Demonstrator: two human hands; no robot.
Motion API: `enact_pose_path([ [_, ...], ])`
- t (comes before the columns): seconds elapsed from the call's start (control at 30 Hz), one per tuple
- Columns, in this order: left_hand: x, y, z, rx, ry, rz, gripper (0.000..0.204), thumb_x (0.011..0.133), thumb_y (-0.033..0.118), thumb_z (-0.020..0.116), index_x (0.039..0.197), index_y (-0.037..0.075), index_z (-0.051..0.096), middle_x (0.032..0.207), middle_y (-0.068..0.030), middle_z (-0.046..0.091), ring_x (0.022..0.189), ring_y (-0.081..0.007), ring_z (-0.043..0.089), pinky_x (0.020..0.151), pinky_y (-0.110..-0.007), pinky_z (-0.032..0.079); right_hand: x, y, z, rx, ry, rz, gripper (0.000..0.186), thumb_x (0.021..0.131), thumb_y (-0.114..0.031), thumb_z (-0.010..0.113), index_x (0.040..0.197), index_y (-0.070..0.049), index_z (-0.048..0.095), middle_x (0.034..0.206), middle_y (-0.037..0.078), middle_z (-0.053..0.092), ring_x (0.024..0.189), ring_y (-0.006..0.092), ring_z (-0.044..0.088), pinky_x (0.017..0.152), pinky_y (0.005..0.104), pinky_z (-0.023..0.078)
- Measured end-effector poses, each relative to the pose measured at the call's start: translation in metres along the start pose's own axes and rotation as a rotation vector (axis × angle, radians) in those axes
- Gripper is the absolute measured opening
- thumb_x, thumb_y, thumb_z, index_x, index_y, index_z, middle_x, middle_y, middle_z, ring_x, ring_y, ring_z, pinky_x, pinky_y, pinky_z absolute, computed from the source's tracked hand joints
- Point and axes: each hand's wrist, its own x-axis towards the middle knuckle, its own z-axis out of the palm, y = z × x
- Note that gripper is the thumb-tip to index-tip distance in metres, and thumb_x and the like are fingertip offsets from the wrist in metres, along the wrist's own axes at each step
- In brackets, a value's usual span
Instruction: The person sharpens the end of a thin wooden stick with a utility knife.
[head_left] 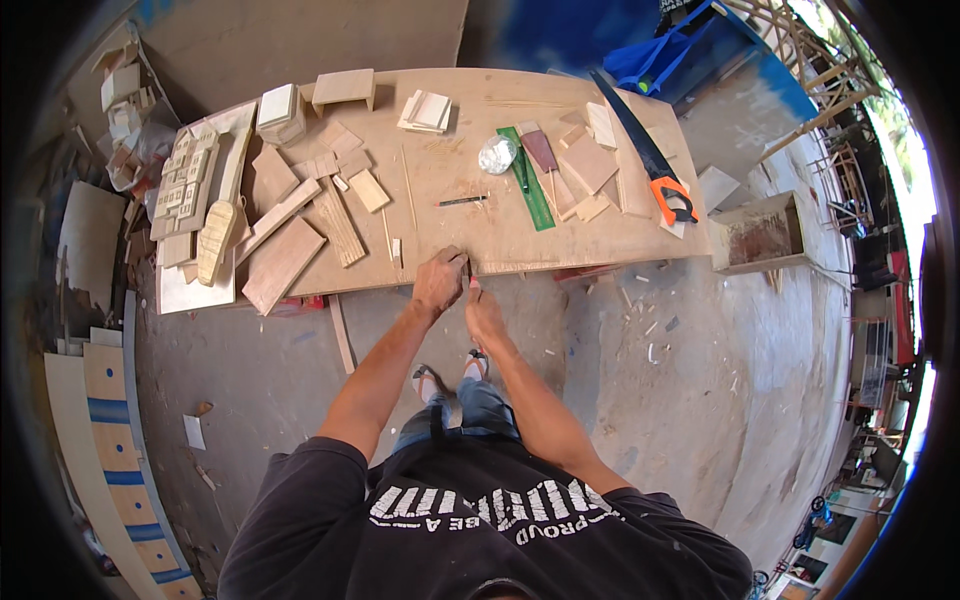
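My left hand [438, 284] is closed at the front edge of the wooden worktable [440, 225], its fingertips pinched together; what they hold is too small to make out. Right beside it, my right hand [485, 315] is wrapped round a slim tool with a reddish handle [474, 284], whose dark upper end meets the left fingertips. The tool's exact kind is unclear. Farther in on the tabletop lie a dark pencil-like stick [461, 201] and some wood shavings. A small pale wood block [397, 252] sits left of my hands.
A handsaw [645, 150] with an orange handle lies at the right. Near the middle are a green ruler [533, 185] and a white crumpled bundle [497, 154]. Wood offcuts [283, 262] and a small building-like wooden model [188, 172] cover the left. Below the table, a wooden strip [342, 335] leans.
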Motion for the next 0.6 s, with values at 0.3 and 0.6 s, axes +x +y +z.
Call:
enact_pose_path([
  [0.3, 0.001, 0.001, 0.005, -0.033, 0.034, -0.045, 0.021, 0.08, 0.006, 0.059, 0.098, 0.004, 0.07, 0.102, -0.0119, 0.067, 0.09, -0.0344, 0.067, 0.076, -0.043, 0.057, 0.007, 0.006, 0.012, -0.128, 0.153, -0.18, 0.057, 0.105, -0.04, 0.031, 0.106, 0.008, 0.062, 0.105, 0.038, 0.063, 0.105, 0.0553, 0.059, 0.092, 0.0581, 0.045],
  [0.6, 0.0, 0.007, -0.003, -0.062, 0.015, -0.109, 0.02, 0.078, 0.011, 0.066, 0.097, 0.005, 0.069, 0.101, -0.0119, 0.066, 0.092, -0.0336, 0.066, 0.077, -0.043, 0.056, 0.01, 0.001, 0.019, -0.125, 0.224, -0.147, 0.06, 0.104, -0.044, 0.034, 0.101, 0.007, 0.065, 0.104, 0.036, 0.064, 0.105, 0.0536, 0.059, 0.09, 0.0569, 0.046],
])
